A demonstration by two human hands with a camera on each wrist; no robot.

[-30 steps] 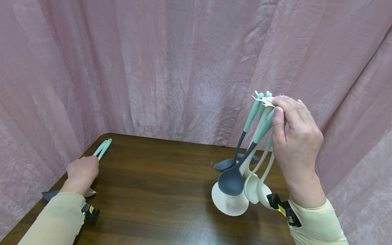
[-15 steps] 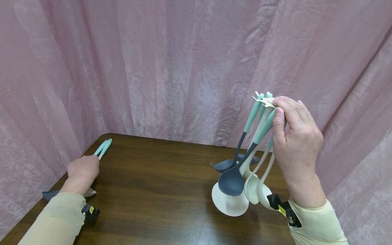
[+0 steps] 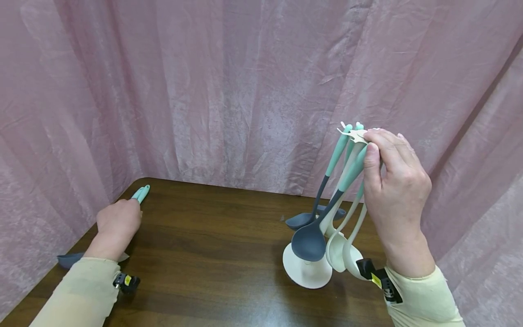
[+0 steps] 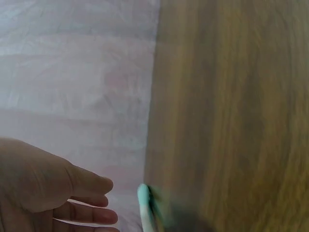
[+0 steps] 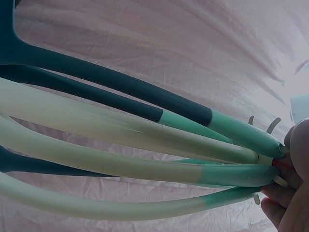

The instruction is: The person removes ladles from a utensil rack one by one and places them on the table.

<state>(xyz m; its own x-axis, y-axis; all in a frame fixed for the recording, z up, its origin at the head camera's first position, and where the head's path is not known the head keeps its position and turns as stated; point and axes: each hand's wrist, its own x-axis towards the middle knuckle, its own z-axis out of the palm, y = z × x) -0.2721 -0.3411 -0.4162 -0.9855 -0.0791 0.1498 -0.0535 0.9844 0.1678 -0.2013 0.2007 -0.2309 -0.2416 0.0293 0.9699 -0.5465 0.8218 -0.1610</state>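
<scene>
My right hand (image 3: 396, 190) pinches the hooked top of a white utensil stand (image 3: 307, 272) between thumb and fingers. Around its post hang several utensils with mint handle ends, among them a dark blue-grey ladle (image 3: 308, 241) and a cream spoon-like utensil (image 3: 336, 252). In the right wrist view, the mint ends (image 5: 244, 131) meet my fingers. Over at the left, my left hand (image 3: 120, 220) is above utensils with mint handles (image 3: 140, 194) lying on the table. The left wrist view has its fingers (image 4: 84, 212) extended, apart from a handle (image 4: 144, 195). The hand and sleeve hide most of these utensils.
A dark utensil head (image 3: 68, 260) and a pale tip (image 3: 124, 257) show beside my left forearm, near the table's left edge. The brown wooden table (image 3: 212, 254) lies between my hands. Pink curtains (image 3: 245, 91) hang behind and along both sides.
My left hand has shifted slightly right and forward, covering more of the mint handles. My right hand and the stand stay in place.
</scene>
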